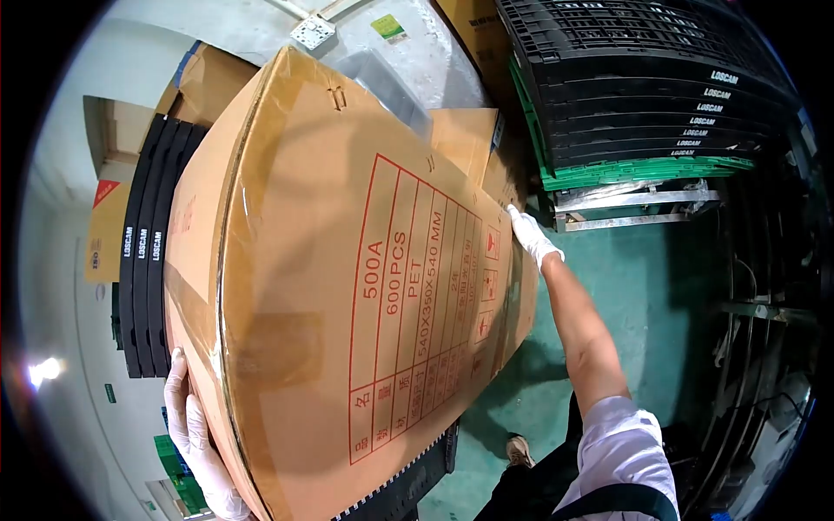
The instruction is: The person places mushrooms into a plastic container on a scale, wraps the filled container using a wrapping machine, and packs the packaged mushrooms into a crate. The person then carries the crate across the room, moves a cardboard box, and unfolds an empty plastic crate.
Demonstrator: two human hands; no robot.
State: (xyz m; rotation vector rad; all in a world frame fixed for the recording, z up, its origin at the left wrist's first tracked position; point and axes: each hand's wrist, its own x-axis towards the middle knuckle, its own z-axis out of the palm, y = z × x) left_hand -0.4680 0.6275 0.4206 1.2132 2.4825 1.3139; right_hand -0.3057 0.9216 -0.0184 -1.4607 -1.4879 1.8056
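Observation:
A large brown cardboard box (295, 347) fills the middle of the view, tilted, with clear tape along its edges and a red printed panel reading 500A, 600PCS, PET. My left hand (200, 438), in a white glove, presses along its left side with the fingers extended; part of the palm is hidden. On the far right edge of the box lies my right hand (533, 236), also white-gloved, its fingertips partly out of sight behind the edge. The box is held between both hands. Below it shows a black toothed-edge surface (395, 486); whether they touch is unclear.
Folded black LOSCAM crates (643, 104) are stacked over green ones (643, 174) on a metal frame (625, 208) at right. More black crates (143, 252) stand left of the box. A clear plastic bin (382, 87) and smaller carton (465, 139) are behind it. The floor (608, 269) is green.

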